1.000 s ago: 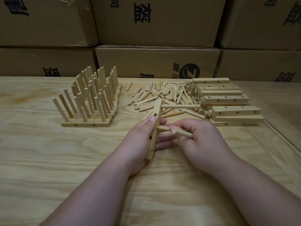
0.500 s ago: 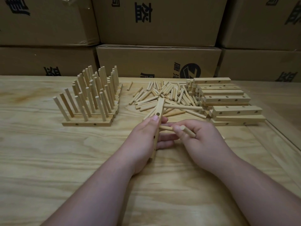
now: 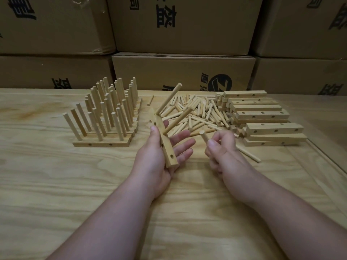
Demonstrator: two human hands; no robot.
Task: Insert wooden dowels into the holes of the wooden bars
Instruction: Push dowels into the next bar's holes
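My left hand (image 3: 161,156) holds a wooden bar (image 3: 166,147) lengthwise, thumb on its near side and fingers spread behind it. Two dowels (image 3: 170,99) stick out of the bar's upper part, slanting up to the right. My right hand (image 3: 221,149) pinches a loose dowel (image 3: 203,136) between thumb and fingers, a little to the right of the bar and apart from it. A heap of loose dowels (image 3: 197,111) lies behind both hands. Bare bars (image 3: 262,117) with holes are stacked at the right.
Finished bars with upright dowels (image 3: 109,113) stand in rows at the left on the wooden table (image 3: 56,184). One stray dowel (image 3: 247,155) lies on the table right of my right hand. Cardboard boxes (image 3: 184,72) wall off the table's far edge.
My left hand has tilted the bar so its two inserted dowels now point up and right. My right hand has drawn away to the right, holding a dowel clear of the bar.
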